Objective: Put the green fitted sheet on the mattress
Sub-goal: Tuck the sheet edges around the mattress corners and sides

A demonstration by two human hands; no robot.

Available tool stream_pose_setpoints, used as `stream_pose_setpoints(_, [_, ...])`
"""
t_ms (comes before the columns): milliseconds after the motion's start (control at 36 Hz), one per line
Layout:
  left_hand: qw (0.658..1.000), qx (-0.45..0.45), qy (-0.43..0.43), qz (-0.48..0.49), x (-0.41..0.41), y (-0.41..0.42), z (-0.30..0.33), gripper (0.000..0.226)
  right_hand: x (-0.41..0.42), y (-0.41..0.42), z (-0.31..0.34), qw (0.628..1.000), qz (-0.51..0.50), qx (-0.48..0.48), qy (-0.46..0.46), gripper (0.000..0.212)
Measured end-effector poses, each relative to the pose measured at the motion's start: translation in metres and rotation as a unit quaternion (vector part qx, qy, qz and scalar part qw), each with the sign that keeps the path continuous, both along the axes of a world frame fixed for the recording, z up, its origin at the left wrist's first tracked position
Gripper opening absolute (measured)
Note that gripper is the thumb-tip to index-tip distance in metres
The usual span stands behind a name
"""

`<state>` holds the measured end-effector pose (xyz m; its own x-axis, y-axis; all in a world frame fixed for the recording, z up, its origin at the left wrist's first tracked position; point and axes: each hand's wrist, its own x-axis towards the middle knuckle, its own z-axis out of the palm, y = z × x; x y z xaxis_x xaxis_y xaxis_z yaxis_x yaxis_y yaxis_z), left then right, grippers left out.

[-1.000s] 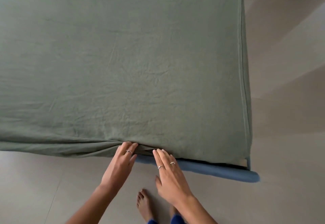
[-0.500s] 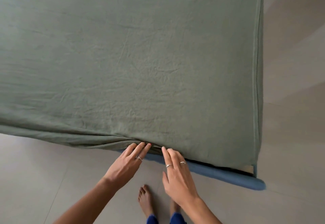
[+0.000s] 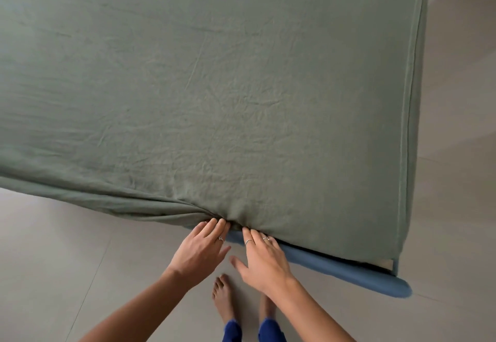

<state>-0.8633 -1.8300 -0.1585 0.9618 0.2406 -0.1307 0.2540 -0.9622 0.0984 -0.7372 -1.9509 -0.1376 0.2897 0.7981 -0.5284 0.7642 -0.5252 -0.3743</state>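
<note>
The sheet [image 3: 214,95] runs off the frame at the top and left, so its far edges are out of view. It hides the mattress entirely, but for a pale corner scrap at lower right that may or may not be it. Fingertips of the left hand [image 3: 200,252] and right hand [image 3: 264,260] vanish under the sheet's hem at lower centre. Both forearms are cut by the bottom edge, as are the legs

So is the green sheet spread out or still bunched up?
Spread: the green sheet covers the mattress top, bunched only at the near edge by both hands' fingertips.
</note>
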Motion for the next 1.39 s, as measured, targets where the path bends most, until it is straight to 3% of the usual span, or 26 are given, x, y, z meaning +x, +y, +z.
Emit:
stream_pose_setpoints(111, [0.995, -0.052, 0.058, 0.058, 0.027, 0.000, 0.007, 0.030, 0.008, 0.030, 0.002, 0.995, -0.017, -0.083, 0.048, 0.054])
stream_pose_setpoints(194, [0.976, -0.090, 0.170, 0.101, 0.048, 0.007, 0.013, 0.012, 0.013, 0.044, -0.003, 0.986, -0.037, -0.144, 0.082, 0.048])
stream_pose_setpoints(250, [0.952, -0.097, 0.257, 0.137, 0.060, 0.011, 0.019, 0.018, 0.016, 0.049, -0.007, 0.980, -0.049, -0.167, 0.099, 0.052])
stream_pose_setpoints(361, [0.949, -0.075, 0.288, 0.103, 0.067, 0.019, 0.019, 0.030, 0.018, 0.052, -0.007, 0.975, -0.061, -0.180, 0.118, 0.055])
stream_pose_setpoints(444, [0.961, -0.131, 0.231, 0.079, 0.048, 0.030, 0.014, 0.034, 0.016, 0.045, -0.001, 0.982, -0.032, -0.156, 0.104, 0.054])
stream_pose_setpoints(556, [0.985, -0.161, 0.029, 0.059, 0.005, 0.035, 0.017, 0.038, 0.008, 0.026, 0.010, 0.997, 0.009, -0.060, 0.038, 0.054])
stream_pose_setpoints(611, [0.978, -0.161, -0.055, 0.119, -0.026, 0.030, 0.012, 0.037, -0.007, 0.020, 0.017, 1.000, 0.010, 0.021, -0.005, 0.050])
stream_pose_setpoints(667, [0.952, -0.158, -0.111, 0.237, -0.050, 0.021, 0.005, 0.036, -0.022, 0.018, 0.019, 0.998, 0.023, 0.062, -0.013, 0.049])
stream_pose_setpoints(694, [0.924, -0.162, -0.131, 0.320, -0.055, 0.017, 0.004, 0.034, -0.028, 0.018, 0.016, 0.996, 0.054, 0.071, -0.022, 0.050])
stream_pose_setpoints(722, [0.875, -0.180, -0.149, 0.423, -0.057, 0.014, 0.002, 0.032, -0.033, 0.020, 0.012, 0.992, 0.090, 0.077, -0.033, 0.049])
stream_pose_setpoints(750, [0.798, -0.219, -0.164, 0.537, -0.056, 0.013, 0.000, 0.031, -0.038, 0.022, 0.007, 0.988, 0.120, 0.088, -0.044, 0.053])
stream_pose_setpoints(778, [0.699, -0.258, -0.175, 0.644, -0.053, 0.016, -0.001, 0.032, -0.040, 0.027, 0.004, 0.984, 0.146, 0.094, -0.047, 0.062])
stream_pose_setpoints(833, [0.468, -0.362, -0.206, 0.779, -0.046, 0.031, 0.000, 0.033, -0.045, 0.038, -0.002, 0.978, 0.176, 0.095, -0.054, 0.073])
stream_pose_setpoints(889, [0.249, -0.503, -0.256, 0.787, -0.038, 0.047, -0.003, 0.042, -0.049, 0.051, -0.004, 0.976, 0.190, 0.091, -0.058, 0.077])
stream_pose_setpoints(917, [0.183, -0.545, -0.274, 0.771, -0.036, 0.054, -0.007, 0.052, -0.050, 0.056, -0.006, 0.976, 0.191, 0.090, -0.054, 0.078])
stream_pose_setpoints(972, [0.137, -0.570, -0.300, 0.753, -0.032, 0.066, -0.011, 0.060, -0.052, 0.067, -0.006, 0.978, 0.186, 0.084, -0.048, 0.081])
stream_pose_setpoints(1083, [0.105, -0.523, -0.369, 0.761, -0.029, 0.086, -0.005, 0.021, -0.057, 0.082, -0.006, 0.979, 0.174, 0.102, -0.035, 0.083])
stream_pose_setpoints(1111, [0.107, -0.508, -0.379, 0.766, -0.030, 0.088, -0.005, 0.013, -0.058, 0.084, -0.007, 0.979, 0.170, 0.108, -0.031, 0.082])
stream_pose_setpoints(1167, [0.138, -0.476, -0.390, 0.776, -0.029, 0.092, -0.003, 0.021, -0.059, 0.089, -0.004, 0.979, 0.167, 0.118, -0.020, 0.080])
stream_pose_setpoints(1306, [0.294, -0.462, -0.404, 0.732, -0.026, 0.100, 0.003, 0.025, -0.064, 0.101, 0.004, 0.981, 0.154, 0.114, 0.029, 0.075])
stream_pose_setpoints(1333, [0.335, -0.450, -0.391, 0.730, -0.027, 0.106, 0.003, 0.024, -0.065, 0.104, 0.005, 0.982, 0.147, 0.113, 0.035, 0.076])
stream_pose_setpoints(1389, [0.450, -0.399, -0.332, 0.727, -0.030, 0.118, 0.004, 0.019, -0.066, 0.109, 0.003, 0.983, 0.134, 0.119, 0.039, 0.076])
